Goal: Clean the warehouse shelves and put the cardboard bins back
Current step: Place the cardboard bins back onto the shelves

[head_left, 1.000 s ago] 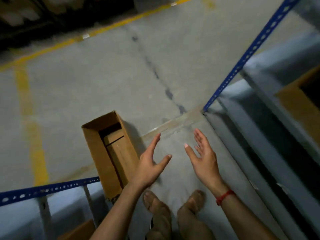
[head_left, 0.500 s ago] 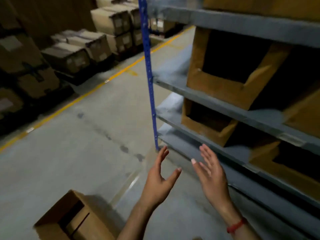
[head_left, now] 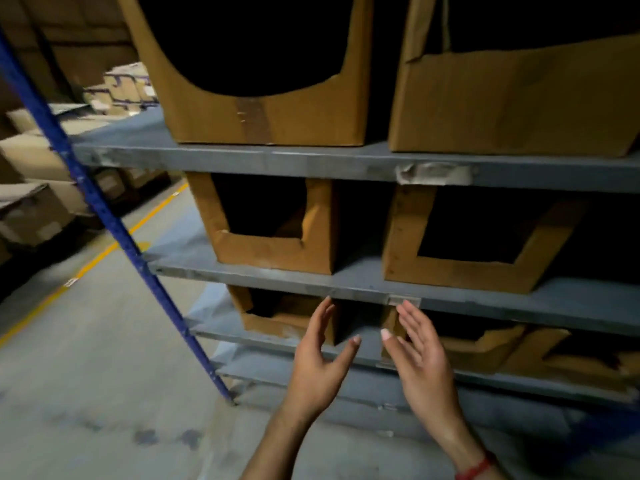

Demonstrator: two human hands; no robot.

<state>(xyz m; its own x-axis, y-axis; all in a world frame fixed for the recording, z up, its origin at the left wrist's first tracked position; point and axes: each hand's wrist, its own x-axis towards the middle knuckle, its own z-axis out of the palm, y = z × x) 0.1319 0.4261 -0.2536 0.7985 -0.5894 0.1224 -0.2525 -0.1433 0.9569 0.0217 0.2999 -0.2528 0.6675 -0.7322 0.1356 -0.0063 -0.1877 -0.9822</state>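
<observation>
On the grey shelves [head_left: 311,162] at twelve o'clock, your cardboard bins [head_left: 273,249] sit in rows with their cut-out fronts toward you. Your left hand [head_left: 317,372] and right hand [head_left: 420,372] hover at six o'clock, fingers straight, palms facing, holding nothing. A blue upright [head_left: 104,209] slants at nine.

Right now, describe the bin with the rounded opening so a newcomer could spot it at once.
Find the grey rack by its blue upright post. On the highest shelf in view, take the cardboard bin nearest that post. Its front opening is cut in a curve, with tape down the middle; the bin beside it and those below have straight-edged openings.
</observation>
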